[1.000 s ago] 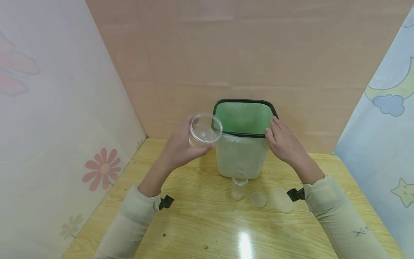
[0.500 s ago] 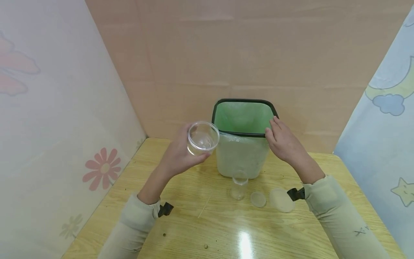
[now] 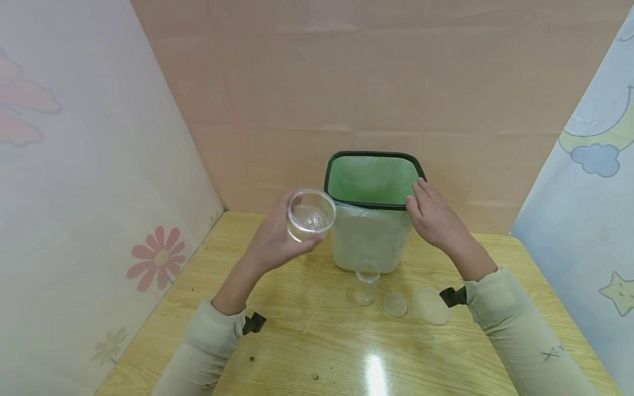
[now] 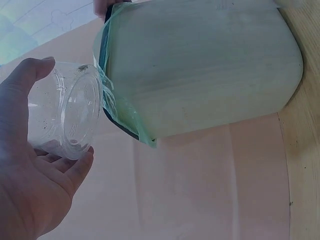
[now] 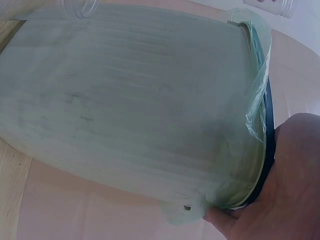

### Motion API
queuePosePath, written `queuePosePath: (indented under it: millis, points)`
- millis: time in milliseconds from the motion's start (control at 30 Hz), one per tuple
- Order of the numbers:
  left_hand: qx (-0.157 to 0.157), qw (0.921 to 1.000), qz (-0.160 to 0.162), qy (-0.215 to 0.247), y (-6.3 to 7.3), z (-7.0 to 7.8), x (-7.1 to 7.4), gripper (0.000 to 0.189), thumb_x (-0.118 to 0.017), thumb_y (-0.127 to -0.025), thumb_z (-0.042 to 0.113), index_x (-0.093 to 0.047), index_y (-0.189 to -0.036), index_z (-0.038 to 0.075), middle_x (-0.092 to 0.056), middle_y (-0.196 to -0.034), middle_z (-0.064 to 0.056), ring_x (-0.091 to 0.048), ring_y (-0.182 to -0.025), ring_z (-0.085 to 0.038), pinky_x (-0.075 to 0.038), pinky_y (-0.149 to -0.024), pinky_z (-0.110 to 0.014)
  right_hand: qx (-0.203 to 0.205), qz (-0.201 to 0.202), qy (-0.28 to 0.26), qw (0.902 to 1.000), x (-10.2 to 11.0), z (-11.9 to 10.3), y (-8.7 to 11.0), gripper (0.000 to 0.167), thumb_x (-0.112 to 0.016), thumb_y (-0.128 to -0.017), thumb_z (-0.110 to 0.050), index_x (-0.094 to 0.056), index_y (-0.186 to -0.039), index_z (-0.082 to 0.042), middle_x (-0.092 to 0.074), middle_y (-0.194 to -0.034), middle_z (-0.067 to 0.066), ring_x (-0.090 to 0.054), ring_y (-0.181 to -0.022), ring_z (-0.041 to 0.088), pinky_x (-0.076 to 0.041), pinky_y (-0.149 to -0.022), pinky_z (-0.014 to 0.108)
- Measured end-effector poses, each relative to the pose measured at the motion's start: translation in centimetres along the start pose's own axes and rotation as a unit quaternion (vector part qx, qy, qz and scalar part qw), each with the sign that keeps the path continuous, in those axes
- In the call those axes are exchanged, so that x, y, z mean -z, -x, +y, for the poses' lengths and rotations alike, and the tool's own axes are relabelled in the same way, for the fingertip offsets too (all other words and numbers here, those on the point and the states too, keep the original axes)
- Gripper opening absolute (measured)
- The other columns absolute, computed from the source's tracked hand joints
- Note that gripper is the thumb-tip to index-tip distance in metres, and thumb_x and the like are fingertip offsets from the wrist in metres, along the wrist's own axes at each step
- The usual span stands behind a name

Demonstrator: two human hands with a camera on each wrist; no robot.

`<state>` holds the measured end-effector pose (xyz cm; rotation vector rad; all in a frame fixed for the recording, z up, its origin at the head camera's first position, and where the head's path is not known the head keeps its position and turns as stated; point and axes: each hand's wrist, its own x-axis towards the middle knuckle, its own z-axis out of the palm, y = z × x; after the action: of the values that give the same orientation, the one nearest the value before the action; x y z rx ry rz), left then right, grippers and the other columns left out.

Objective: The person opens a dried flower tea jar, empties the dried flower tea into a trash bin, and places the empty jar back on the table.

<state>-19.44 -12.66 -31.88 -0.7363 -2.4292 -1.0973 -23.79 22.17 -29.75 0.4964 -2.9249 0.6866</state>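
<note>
My left hand (image 3: 272,236) grips a wide, clear plastic jar (image 3: 311,220), with its mouth tipped up toward the head camera. In the left wrist view, the jar (image 4: 67,112) sits between thumb and fingers, close to the trash bin's rim. The pale trash bin (image 3: 369,239) has a black rim and a green liner. At the bin's right front corner, my right hand (image 3: 436,217) holds the rim. In the right wrist view, that hand (image 5: 280,195) wraps the dark rim edge; some fingers are hidden behind it.
A smaller clear jar (image 3: 366,286) stands on the wooden table (image 3: 277,352) before the bin. To its right lie a small round lid (image 3: 395,304) and a larger one (image 3: 432,306). A thin pale strip (image 3: 313,314) lies left of the jar. Walls enclose three sides.
My left hand has lowered the wide jar slightly and drawn it a little left, away from the bin's mouth. My right hand stays on the rim.
</note>
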Motion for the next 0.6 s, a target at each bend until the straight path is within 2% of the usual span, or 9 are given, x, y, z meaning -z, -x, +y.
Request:
queuePosePath:
  millis: [167,367,600]
  points:
    - [-0.005,1.0000,-0.001,0.004,0.14,-0.28,-0.16,0.099,-0.089,-0.075,0.038,-0.032,-0.150,0.007,-0.051,-0.138,-0.016,-0.055,-0.124,-0.028,-0.053,-0.097,-0.046,0.004,0.006,0.001,1.0000,-0.06,0.06,-0.01,0.068,-0.015,-0.110,-0.038,-0.016,-0.155,0.013,-0.005,-0.165,0.031,-0.006,-0.152,0.048,-0.010,-0.121,0.061]
    - [-0.007,0.9999,-0.003,0.010,0.33,-0.49,-0.31,0.099,-0.090,-0.075,0.035,-0.032,-0.151,0.008,-0.051,-0.139,-0.016,-0.053,-0.125,-0.028,-0.052,-0.098,-0.047,0.006,0.007,0.001,1.0000,-0.09,0.12,-0.03,0.068,-0.015,-0.110,-0.038,-0.017,-0.154,0.014,-0.006,-0.164,0.032,-0.006,-0.152,0.048,-0.011,-0.121,0.061]
    - [0.002,0.9999,-0.004,0.012,0.66,-0.53,-0.42,0.099,-0.088,-0.076,0.038,-0.032,-0.151,0.009,-0.051,-0.138,-0.015,-0.055,-0.123,-0.027,-0.052,-0.098,-0.047,0.006,0.004,0.003,1.0000,-0.04,0.13,-0.11,0.069,-0.015,-0.110,-0.038,-0.015,-0.155,0.013,-0.005,-0.165,0.031,-0.006,-0.152,0.048,-0.010,-0.121,0.061]
